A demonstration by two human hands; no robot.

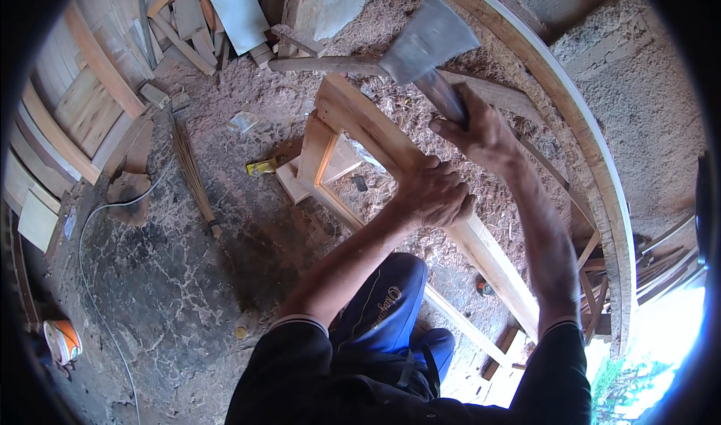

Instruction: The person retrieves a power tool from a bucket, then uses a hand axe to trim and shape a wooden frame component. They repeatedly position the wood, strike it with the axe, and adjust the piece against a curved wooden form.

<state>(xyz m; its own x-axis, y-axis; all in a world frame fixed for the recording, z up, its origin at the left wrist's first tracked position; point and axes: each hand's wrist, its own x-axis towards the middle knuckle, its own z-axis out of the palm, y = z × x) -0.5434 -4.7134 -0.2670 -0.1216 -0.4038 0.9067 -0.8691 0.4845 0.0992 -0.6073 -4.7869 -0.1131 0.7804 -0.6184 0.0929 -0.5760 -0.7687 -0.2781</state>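
My left hand (435, 190) is wrapped round the upper rail of a pale wooden frame (368, 124). The frame slants from the upper middle down to the lower right, beside my knee. In my right hand (482, 133) is a hatchet (429, 42), gripped by its dark handle close below the head. Its broad grey metal head is raised above the frame's far corner, apart from the wood, and slightly blurred. Under the frame's far end, a short wooden block (293, 181) lies on the floor.
Wood offcuts (188, 19) and planks (90, 109) lean at the far left. A twig broom (194, 173) and a white cable (94, 218) lie on the cracked floor. An orange-and-white bucket (62, 341) stands at lower left. A long curved timber (586, 124) borders the right, with wood shavings inside it.
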